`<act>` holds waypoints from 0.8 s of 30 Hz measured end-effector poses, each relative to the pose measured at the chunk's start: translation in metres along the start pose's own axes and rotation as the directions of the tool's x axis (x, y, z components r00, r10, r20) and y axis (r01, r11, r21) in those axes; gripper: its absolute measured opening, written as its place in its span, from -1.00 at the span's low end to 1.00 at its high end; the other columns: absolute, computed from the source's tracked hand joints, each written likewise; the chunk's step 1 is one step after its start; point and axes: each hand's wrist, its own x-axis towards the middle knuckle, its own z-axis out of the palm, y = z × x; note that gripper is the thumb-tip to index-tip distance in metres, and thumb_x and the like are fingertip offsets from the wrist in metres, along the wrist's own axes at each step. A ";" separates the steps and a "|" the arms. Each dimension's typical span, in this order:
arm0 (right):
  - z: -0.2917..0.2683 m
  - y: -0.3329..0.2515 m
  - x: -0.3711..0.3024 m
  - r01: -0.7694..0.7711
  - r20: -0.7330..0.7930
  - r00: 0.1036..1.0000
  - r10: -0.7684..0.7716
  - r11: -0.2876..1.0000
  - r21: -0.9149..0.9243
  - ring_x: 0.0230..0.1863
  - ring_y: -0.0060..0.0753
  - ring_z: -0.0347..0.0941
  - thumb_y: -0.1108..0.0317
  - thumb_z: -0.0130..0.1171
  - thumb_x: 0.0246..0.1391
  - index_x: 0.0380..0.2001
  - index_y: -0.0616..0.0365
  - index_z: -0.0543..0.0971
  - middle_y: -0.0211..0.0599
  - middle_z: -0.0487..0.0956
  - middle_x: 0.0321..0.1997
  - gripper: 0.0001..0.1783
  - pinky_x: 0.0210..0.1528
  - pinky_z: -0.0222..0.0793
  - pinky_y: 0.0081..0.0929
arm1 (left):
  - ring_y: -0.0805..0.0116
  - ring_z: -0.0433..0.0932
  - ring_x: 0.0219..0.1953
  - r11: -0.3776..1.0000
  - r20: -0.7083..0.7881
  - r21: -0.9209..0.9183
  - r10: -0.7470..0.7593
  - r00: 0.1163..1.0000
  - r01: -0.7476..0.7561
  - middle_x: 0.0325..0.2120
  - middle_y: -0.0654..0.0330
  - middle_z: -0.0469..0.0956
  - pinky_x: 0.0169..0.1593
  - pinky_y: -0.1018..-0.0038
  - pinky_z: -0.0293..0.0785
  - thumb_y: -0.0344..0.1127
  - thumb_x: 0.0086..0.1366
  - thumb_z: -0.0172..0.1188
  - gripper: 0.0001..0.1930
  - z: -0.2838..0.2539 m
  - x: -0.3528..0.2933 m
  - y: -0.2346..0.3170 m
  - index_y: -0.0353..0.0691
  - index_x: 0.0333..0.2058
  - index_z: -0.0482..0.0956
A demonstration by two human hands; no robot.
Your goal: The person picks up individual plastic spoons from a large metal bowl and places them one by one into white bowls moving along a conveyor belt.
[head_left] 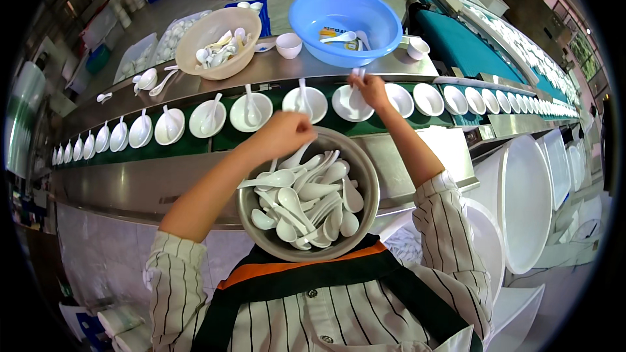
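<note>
My right hand (370, 90) pinches the handle of a white soup spoon (356, 99), whose scoop rests in a white bowl (352, 112) on the green conveyor belt (225, 137). Over the far rim of a metal basin (373, 189) my left hand (285, 134) is closed, fingers curled; whatever it may hold is hidden. White spoons (291, 205) fill the basin in a loose heap, one leaning up just below that hand. Bowls to the left of my right hand each carry a spoon, handle pointing away from me; the bowls to its right (428, 99) have none.
Behind the belt, a steel ledge (277, 72) holds a beige basin (189, 52) of spoons, a blue basin (303, 26) with a few spoons, and small cups (289, 45). A teal conveyor (463, 45) runs at the far right. Large white tubs (525, 205) stand at right.
</note>
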 end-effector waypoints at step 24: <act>0.098 -0.068 0.013 0.355 0.508 0.851 -0.136 0.861 -0.364 -0.37 -0.14 0.50 0.20 0.19 -0.25 -0.54 0.12 0.59 -0.14 0.56 -0.49 -0.78 -0.27 0.40 -0.27 | 0.13 0.41 -0.40 0.860 0.051 0.243 0.451 0.891 -0.449 -0.49 0.13 0.36 -0.34 0.30 0.32 -0.38 -0.03 0.13 -0.89 0.048 -0.016 0.000 -0.23 -0.47 0.49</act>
